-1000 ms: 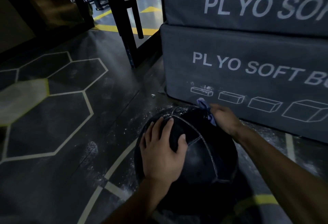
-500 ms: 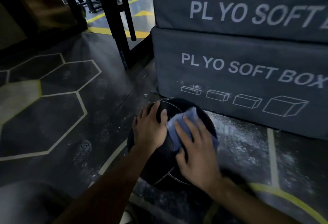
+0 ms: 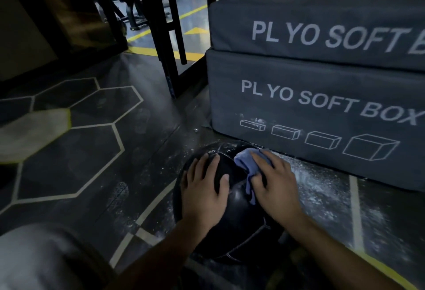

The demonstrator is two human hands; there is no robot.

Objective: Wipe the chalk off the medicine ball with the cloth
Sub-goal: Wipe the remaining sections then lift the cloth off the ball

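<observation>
- The medicine ball (image 3: 232,209) sits on the dark gym floor (image 3: 115,163), right up against the lower plyo soft box (image 3: 322,117), with a second box (image 3: 322,20) stacked on top.
- The left hand (image 3: 204,193) lies flat on the top left of the ball, fingers (image 3: 208,163) straight and slightly spread, steadying it rather than gripping.
- The right hand (image 3: 273,186) presses a bluish cloth (image 3: 247,163) onto the upper right of the ball. Its fingers are laid out over the cloth, fairly close together, and the thumb seems to trap a fold hanging down beside it.
- Pale chalk specks (image 3: 215,151) show near the ball's far top rim, just beyond the left fingertips, and more chalk is scattered on the floor to the right.
- I'd judge the ball heavy and firm, with a smooth, slightly glossy skin broken by stitched seams. It won't crush, but it could roll under a sideways wipe, so a flat bracing palm opposite the cloth looks the sensible hold.
- The cloth is soft and limp and would bunch easily. Spreading it under the palm should clean better than a crumpled wad.
</observation>
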